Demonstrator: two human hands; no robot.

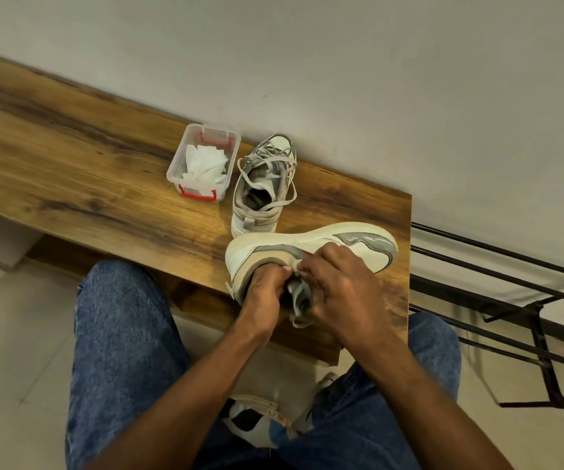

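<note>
A white and grey sneaker (358,244) lies on its side near the right end of the wooden bench (87,171), sole toward the wall. My left hand (263,287) grips it at the ankle opening. My right hand (338,283) pinches the grey lace (300,300) by the tongue, and loose lace hangs below my fingers. The second sneaker (260,191) stands upright behind it, its grey laces loose and spread over the top.
A clear plastic box with red clips (202,161) holds crumpled white tissues, left of the upright sneaker. A black metal rack (511,300) stands at the right. The wall runs directly behind the bench. My jeans-clad knees and socked feet are below.
</note>
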